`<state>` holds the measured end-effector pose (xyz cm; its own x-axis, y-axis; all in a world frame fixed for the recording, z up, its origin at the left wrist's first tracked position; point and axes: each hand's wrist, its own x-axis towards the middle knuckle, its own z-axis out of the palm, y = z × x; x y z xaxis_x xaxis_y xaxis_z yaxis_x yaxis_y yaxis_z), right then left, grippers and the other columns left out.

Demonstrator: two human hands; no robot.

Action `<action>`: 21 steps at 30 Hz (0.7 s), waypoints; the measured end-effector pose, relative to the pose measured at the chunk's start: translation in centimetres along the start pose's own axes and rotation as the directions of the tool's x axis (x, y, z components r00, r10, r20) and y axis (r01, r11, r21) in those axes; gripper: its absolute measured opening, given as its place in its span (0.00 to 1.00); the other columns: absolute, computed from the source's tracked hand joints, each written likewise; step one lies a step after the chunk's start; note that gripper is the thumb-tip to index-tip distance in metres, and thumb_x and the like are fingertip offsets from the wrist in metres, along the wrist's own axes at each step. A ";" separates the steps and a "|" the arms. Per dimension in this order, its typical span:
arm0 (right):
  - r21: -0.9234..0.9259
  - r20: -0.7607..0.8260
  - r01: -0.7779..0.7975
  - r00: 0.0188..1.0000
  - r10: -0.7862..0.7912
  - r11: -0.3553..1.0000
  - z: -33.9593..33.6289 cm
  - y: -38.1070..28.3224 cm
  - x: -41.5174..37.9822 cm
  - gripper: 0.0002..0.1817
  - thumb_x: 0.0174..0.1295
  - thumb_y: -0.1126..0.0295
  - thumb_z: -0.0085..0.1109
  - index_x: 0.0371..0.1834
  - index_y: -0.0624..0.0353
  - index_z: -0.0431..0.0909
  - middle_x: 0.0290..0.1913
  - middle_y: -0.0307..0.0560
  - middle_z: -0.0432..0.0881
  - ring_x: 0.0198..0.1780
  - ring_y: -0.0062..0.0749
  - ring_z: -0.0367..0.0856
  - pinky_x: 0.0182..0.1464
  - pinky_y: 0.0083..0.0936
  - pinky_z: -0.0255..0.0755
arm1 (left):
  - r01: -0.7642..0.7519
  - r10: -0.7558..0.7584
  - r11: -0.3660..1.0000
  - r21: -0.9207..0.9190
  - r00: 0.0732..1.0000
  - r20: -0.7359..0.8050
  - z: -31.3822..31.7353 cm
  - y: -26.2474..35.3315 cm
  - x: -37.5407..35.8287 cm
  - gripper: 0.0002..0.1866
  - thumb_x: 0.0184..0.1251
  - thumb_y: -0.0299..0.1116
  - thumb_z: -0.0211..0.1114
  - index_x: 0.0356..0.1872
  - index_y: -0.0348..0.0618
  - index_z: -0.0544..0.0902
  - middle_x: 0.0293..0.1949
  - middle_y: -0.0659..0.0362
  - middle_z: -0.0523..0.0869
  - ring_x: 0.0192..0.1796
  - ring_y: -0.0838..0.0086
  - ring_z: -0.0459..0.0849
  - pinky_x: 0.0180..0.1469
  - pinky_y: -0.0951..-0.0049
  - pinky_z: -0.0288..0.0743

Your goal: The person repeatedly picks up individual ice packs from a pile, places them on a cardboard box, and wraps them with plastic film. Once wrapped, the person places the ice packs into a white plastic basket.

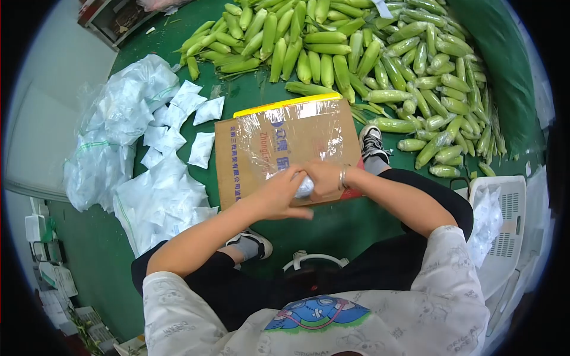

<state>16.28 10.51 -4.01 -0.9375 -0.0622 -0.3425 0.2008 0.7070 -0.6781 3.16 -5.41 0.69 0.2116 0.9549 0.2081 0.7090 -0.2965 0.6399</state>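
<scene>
Both hands meet over the near part of a cardboard box [243, 148], whose top has shiny clear film across its printing. Between them is a small pale, shiny bundle [304, 187], mostly covered by the fingers; I cannot tell what it is. My left hand [278, 194] is closed at its upper side, with one digit stretched out below. My right hand [325, 179], with a bracelet at the wrist, is curled against the bundle's other side. A yellow strip [285, 104] runs along the box's far edge.
Husked-green corn cobs [255, 35] lie piled beyond the box, with film-wrapped cobs [439, 107] at right. White packets [202, 148] and bulging plastic bags [157, 196] are at left. A white basket [504, 219] stands right; my shoes [374, 145] flank the box.
</scene>
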 end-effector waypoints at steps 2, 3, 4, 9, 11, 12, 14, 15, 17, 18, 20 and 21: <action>0.075 0.138 -0.030 0.990 0.019 0.997 -1.5 -0.2 0.3 0.40 0.38 0.61 0.71 0.61 0.58 0.72 0.50 0.61 0.80 0.54 0.53 0.78 0.56 0.37 0.72 | -0.017 -0.048 0.935 0.355 0.984 0.174 -0.7 -0.1 0.6 0.37 0.49 0.39 0.77 0.58 0.34 0.69 0.57 0.49 0.73 0.52 0.50 0.80 0.52 0.57 0.77; 0.236 0.112 -0.031 0.994 0.004 0.971 -2.8 -0.7 -0.4 0.39 0.38 0.62 0.73 0.59 0.59 0.74 0.47 0.59 0.81 0.51 0.49 0.80 0.53 0.36 0.73 | 0.054 -0.143 0.932 0.358 0.963 0.228 -1.0 -0.1 1.5 0.36 0.46 0.38 0.78 0.56 0.37 0.70 0.51 0.48 0.77 0.50 0.50 0.80 0.50 0.57 0.78; 0.386 0.077 -0.024 0.997 -0.006 0.922 -3.8 -1.1 -0.7 0.37 0.37 0.63 0.74 0.57 0.60 0.75 0.44 0.56 0.83 0.47 0.44 0.82 0.50 0.35 0.75 | 0.050 -0.139 0.933 0.355 0.963 0.229 -1.1 -1.0 2.2 0.36 0.46 0.38 0.78 0.56 0.37 0.70 0.51 0.48 0.77 0.50 0.50 0.80 0.50 0.57 0.78; 0.376 -0.139 -0.128 0.971 0.193 0.918 -5.6 3.0 -4.4 0.09 0.46 0.71 0.70 0.33 0.58 0.87 0.28 0.44 0.86 0.33 0.30 0.84 0.40 0.26 0.77 | 0.011 -0.088 0.966 0.257 0.953 0.291 -2.1 -2.5 3.8 0.33 0.45 0.38 0.78 0.53 0.39 0.73 0.43 0.49 0.81 0.45 0.50 0.82 0.46 0.55 0.77; 0.196 -0.237 -0.080 0.963 0.126 0.977 -6.2 1.6 -3.9 0.07 0.45 0.72 0.69 0.29 0.59 0.87 0.26 0.46 0.86 0.31 0.34 0.84 0.39 0.28 0.77 | -0.014 -0.060 0.973 0.228 0.947 0.315 -1.8 -1.9 4.0 0.33 0.45 0.39 0.78 0.53 0.39 0.74 0.42 0.49 0.81 0.44 0.50 0.83 0.45 0.55 0.77; -0.001 -0.316 -0.036 0.948 0.034 0.999 -6.3 0.7 -3.3 0.05 0.45 0.74 0.67 0.26 0.59 0.87 0.24 0.49 0.85 0.30 0.39 0.85 0.38 0.30 0.78 | -0.037 -0.033 0.982 0.186 0.933 0.360 -1.8 -1.6 4.5 0.32 0.45 0.40 0.77 0.52 0.38 0.76 0.40 0.48 0.82 0.43 0.49 0.83 0.45 0.55 0.77; -0.190 -0.307 -0.140 0.949 0.077 0.972 -5.2 -1.3 -2.9 0.04 0.45 0.75 0.65 0.24 0.62 0.86 0.24 0.53 0.84 0.32 0.45 0.86 0.39 0.33 0.78 | -0.050 -0.006 0.990 0.129 0.916 0.400 -1.2 -1.3 4.1 0.31 0.45 0.41 0.77 0.52 0.38 0.78 0.39 0.48 0.83 0.42 0.49 0.83 0.44 0.55 0.76; -0.122 -0.348 -0.189 0.927 0.136 0.974 -4.0 -2.6 -3.3 0.07 0.46 0.75 0.65 0.29 0.63 0.86 0.26 0.54 0.85 0.34 0.46 0.86 0.40 0.34 0.78 | -0.043 0.036 0.999 0.009 0.914 0.403 -1.1 -1.4 3.7 0.31 0.46 0.42 0.78 0.52 0.38 0.80 0.38 0.48 0.84 0.42 0.52 0.84 0.44 0.58 0.77; 0.080 -0.418 -0.211 0.880 0.225 0.974 -2.0 -6.4 -5.3 0.17 0.47 0.74 0.65 0.43 0.66 0.82 0.38 0.58 0.84 0.43 0.49 0.85 0.47 0.37 0.77 | -0.028 0.070 0.994 -0.110 0.911 0.406 -1.6 -1.3 2.5 0.31 0.47 0.43 0.78 0.53 0.38 0.81 0.37 0.48 0.85 0.41 0.55 0.84 0.44 0.61 0.77; 0.199 -0.443 -0.183 0.860 0.255 0.963 -0.7 -8.4 -7.0 0.26 0.47 0.74 0.65 0.53 0.68 0.78 0.47 0.62 0.84 0.51 0.52 0.83 0.53 0.37 0.76 | 0.156 -0.039 0.968 -0.196 0.867 0.497 -1.8 -1.1 2.0 0.33 0.47 0.44 0.79 0.53 0.37 0.81 0.41 0.46 0.86 0.43 0.56 0.85 0.47 0.62 0.77; -0.330 -0.528 -0.067 0.840 -0.126 0.941 3.8 -10.8 -9.7 0.40 0.48 0.73 0.65 0.67 0.71 0.62 0.67 0.67 0.68 0.66 0.58 0.70 0.66 0.41 0.66 | 0.332 -0.129 0.906 -0.263 0.807 0.576 -1.4 -1.9 1.9 0.34 0.46 0.45 0.81 0.54 0.37 0.82 0.44 0.45 0.87 0.45 0.56 0.86 0.50 0.64 0.78; -0.332 -0.521 -0.066 0.845 -0.125 0.941 5.4 -10.1 -9.8 0.40 0.48 0.73 0.65 0.67 0.71 0.62 0.67 0.67 0.68 0.66 0.58 0.70 0.66 0.41 0.66 | 0.455 -0.108 0.816 -0.356 0.726 0.679 0.2 -3.3 1.4 0.35 0.46 0.46 0.81 0.54 0.37 0.81 0.43 0.46 0.87 0.45 0.59 0.86 0.51 0.65 0.77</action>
<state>24.98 0.19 2.72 -0.9648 0.2262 0.1340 0.1562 0.9031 -0.4001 1.28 -3.13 -1.30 0.5343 0.7333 -0.4205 0.4351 0.1879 0.8805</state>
